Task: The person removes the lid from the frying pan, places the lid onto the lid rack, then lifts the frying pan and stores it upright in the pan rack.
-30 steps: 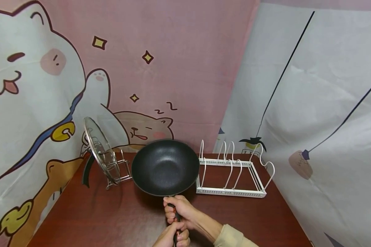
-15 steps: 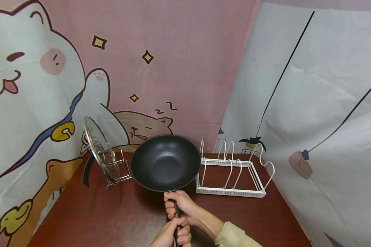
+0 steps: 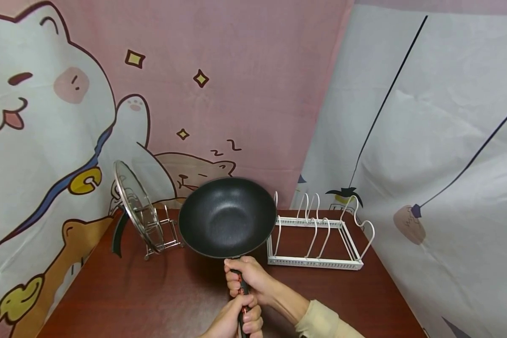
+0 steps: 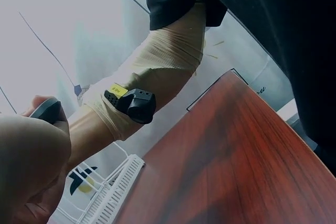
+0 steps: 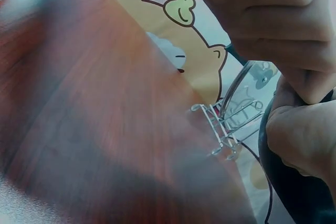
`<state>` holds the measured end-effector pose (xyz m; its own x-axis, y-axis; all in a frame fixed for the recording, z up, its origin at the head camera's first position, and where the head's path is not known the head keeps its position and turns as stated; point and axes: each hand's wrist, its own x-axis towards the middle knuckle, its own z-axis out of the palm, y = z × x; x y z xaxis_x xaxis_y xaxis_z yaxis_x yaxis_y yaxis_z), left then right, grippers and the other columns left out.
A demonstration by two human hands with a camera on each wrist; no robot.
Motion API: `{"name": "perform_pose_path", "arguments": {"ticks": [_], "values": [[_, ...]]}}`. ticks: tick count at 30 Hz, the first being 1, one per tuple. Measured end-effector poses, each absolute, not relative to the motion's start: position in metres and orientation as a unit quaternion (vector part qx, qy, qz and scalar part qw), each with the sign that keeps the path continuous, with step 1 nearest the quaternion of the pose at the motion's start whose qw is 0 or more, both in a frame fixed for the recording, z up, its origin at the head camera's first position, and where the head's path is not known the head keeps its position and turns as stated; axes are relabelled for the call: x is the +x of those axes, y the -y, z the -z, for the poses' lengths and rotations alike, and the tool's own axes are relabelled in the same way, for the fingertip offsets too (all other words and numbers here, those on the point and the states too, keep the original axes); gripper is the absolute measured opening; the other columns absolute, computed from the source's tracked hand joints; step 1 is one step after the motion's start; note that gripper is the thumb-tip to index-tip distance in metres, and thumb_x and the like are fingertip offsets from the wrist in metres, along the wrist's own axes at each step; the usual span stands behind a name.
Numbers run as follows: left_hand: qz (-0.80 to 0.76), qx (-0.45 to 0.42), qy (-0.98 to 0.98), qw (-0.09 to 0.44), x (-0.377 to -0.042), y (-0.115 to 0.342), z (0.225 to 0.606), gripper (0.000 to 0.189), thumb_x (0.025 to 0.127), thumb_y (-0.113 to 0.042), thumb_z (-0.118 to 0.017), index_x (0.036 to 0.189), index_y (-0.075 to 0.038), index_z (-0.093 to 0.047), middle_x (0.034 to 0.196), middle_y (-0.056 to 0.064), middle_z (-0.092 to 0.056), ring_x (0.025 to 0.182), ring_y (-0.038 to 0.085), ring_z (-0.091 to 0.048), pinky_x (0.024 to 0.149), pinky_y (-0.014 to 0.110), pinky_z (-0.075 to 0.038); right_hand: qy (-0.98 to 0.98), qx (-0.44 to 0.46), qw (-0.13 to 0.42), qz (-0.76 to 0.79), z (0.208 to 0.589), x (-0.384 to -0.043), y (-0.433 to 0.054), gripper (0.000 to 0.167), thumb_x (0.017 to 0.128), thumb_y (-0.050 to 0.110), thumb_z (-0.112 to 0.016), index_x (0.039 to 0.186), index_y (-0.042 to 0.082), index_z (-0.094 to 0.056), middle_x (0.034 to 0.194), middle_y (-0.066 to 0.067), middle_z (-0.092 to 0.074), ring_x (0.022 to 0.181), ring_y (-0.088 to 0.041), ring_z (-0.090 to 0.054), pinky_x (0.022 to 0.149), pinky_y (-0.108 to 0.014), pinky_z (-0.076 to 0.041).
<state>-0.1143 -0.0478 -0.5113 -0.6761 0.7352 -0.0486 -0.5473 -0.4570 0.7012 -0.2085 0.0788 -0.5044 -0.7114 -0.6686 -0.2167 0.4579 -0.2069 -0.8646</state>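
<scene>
A black wok is held up over the table, its dark inside facing me in the head view. My right hand grips its handle close to the pan. Just below, my left hand wraps round the same handle nearer its end. The black handle's tip sticks out beside the left hand in the left wrist view. In the right wrist view the wok's dark side shows behind the fingers.
On the left, a glass lid with a metal rim leans in a small wire rack. A white rack with upright loops stands to the right of the wok. Both are on the reddish-brown table, with a printed curtain behind.
Both hands have raised the wok a little, and it looks slightly larger and higher in the head view. The grip on the handle is unchanged. Lid and racks stay put.
</scene>
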Motion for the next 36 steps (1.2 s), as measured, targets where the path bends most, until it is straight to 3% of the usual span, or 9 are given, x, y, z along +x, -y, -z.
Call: {"name": "perform_pose_path", "arguments": {"ticks": [5, 11, 18, 29, 36], "values": [[-0.843, 0.127, -0.36, 0.379, -0.113, 0.048, 0.505, 0.029, 0.12, -0.026, -0.033, 0.094, -0.029, -0.046, 0.07, -0.018, -0.046, 0.061, 0.0, -0.038, 0.067, 0.02, -0.035, -0.516, -0.103, 0.366, 0.768, 0.497, -0.209, -0.079, 0.031, 0.12, 0.022, -0.044, 0.092, 0.017, -0.054, 0.065, 0.014, -0.04, 0.054, 0.0, -0.039, 0.051, -0.017, -0.04], [-0.842, 0.141, -0.359, 0.378, -0.115, 0.047, 0.5, 0.03, 0.12, -0.025, -0.032, 0.093, -0.028, -0.044, 0.069, -0.019, -0.045, 0.061, 0.0, -0.039, 0.066, 0.018, -0.037, -0.522, -0.097, 0.358, 0.768, 0.489, -0.209, -0.08, 0.026, 0.118, 0.026, -0.053, 0.094, 0.016, -0.054, 0.066, 0.013, -0.041, 0.055, -0.001, -0.04, 0.052, -0.018, -0.041], [-0.834, 0.173, -0.363, 0.378, -0.119, 0.045, 0.495, 0.041, 0.119, -0.024, -0.03, 0.081, -0.026, -0.041, 0.068, -0.019, -0.043, 0.06, -0.002, -0.042, 0.064, 0.015, -0.041, -0.533, -0.096, 0.344, 0.767, 0.479, -0.209, -0.082, 0.025, 0.118, 0.026, -0.053, 0.095, 0.015, -0.056, 0.066, 0.012, -0.044, 0.055, -0.003, -0.042, 0.053, -0.019, -0.043], [-0.841, 0.225, -0.325, 0.37, -0.124, 0.041, 0.492, 0.033, 0.12, -0.022, -0.026, 0.092, -0.028, -0.041, 0.071, -0.017, -0.038, 0.06, 0.001, -0.035, 0.064, 0.016, -0.039, -0.548, -0.097, 0.316, 0.768, 0.465, -0.21, -0.089, 0.025, 0.116, 0.024, -0.056, 0.093, 0.014, -0.056, 0.066, 0.011, -0.046, 0.054, -0.004, -0.045, 0.053, -0.02, -0.045], [-0.835, 0.242, -0.328, 0.369, -0.127, 0.035, 0.489, 0.033, 0.118, -0.02, -0.023, 0.09, -0.028, -0.04, 0.069, -0.016, -0.036, 0.058, 0.002, -0.033, 0.061, 0.017, -0.036, -0.553, -0.083, 0.299, 0.773, 0.459, -0.21, -0.094, 0.026, 0.115, 0.026, -0.059, 0.093, 0.014, -0.056, 0.065, 0.01, -0.048, 0.053, -0.004, -0.046, 0.051, -0.021, -0.045]]}}
